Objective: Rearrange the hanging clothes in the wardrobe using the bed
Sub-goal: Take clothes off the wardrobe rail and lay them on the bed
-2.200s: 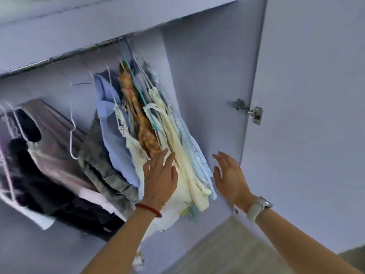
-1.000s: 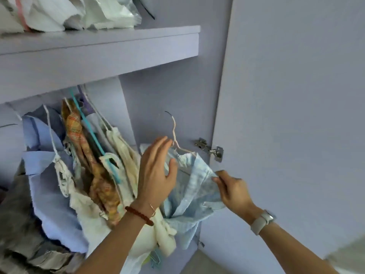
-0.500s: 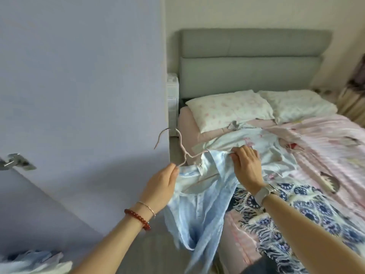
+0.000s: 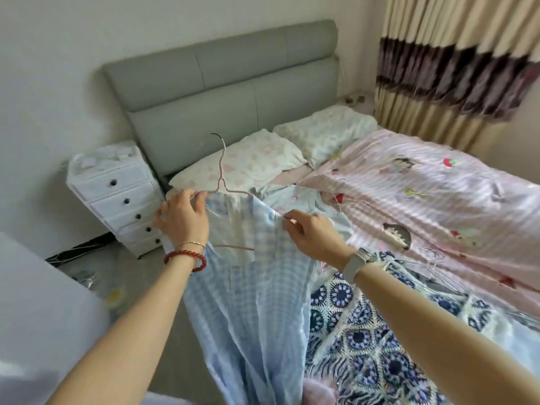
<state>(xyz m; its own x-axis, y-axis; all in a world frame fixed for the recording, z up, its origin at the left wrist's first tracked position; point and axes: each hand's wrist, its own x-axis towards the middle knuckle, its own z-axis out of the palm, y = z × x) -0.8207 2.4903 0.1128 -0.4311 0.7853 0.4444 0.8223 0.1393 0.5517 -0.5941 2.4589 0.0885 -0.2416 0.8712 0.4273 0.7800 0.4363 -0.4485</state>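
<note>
A light blue checked garment [image 4: 257, 290] hangs from a pink wire hanger [image 4: 221, 173] in front of me, beside the bed [image 4: 423, 182]. My left hand [image 4: 182, 220] grips the hanger's left shoulder together with the cloth. My right hand [image 4: 312, 233] pinches the garment's right shoulder edge. The cloth drops down past the bed's near edge. Other clothes lie on the bed: a pale blue garment [image 4: 306, 200] and a blue-and-white patterned one [image 4: 365, 340] with wire hangers [image 4: 432, 258].
A white drawer unit [image 4: 117, 194] stands left of the grey headboard [image 4: 228, 83]. Two pillows [image 4: 257, 162] lie at the bed's head. Striped curtains [image 4: 458, 59] hang at the right. The wardrobe door edge [image 4: 35, 302] is at lower left. Grey floor runs between.
I have taken the blue garment on its hanger out of the wardrobe and turned right to the bed. Both hands have carried it over the bed's near edge.
</note>
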